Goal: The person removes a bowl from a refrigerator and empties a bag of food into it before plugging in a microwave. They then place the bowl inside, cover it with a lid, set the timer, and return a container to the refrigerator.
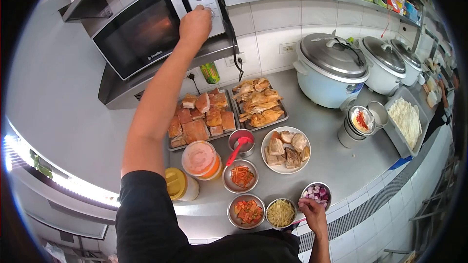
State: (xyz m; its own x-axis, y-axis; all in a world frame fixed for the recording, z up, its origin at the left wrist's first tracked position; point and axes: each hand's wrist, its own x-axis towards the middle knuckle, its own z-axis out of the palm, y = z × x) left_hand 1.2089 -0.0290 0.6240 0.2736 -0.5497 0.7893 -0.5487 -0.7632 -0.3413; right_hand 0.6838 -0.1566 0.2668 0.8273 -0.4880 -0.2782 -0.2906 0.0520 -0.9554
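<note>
My left hand (pixel 195 25) reaches up to the microwave (pixel 141 31), its fingers closed around the lower control knob (pixel 209 12). The microwave door is closed and a warm glow shows inside. Low on the right, my right hand (pixel 314 214) is closed at the near left rim of a metal bowl of chopped purple onions (pixel 317 195); its fingertips are partly hidden. Beside that bowl stand a bowl of pale yellow shreds (pixel 281 213) and a bowl of red-orange chopped pieces (pixel 248 212). Another bowl holds orange shreds (pixel 241 177).
Trays of browned meat chunks (pixel 195 134) and cooked chicken (pixel 263 102) lie below the microwave. Nearby are a plate of meat pieces (pixel 286 150), a red spoon (pixel 237 150) in a metal cup, an orange-filled tub (pixel 201 160) and a yellow-lidded container (pixel 180 184). Large rice cookers (pixel 331 70) line the wall.
</note>
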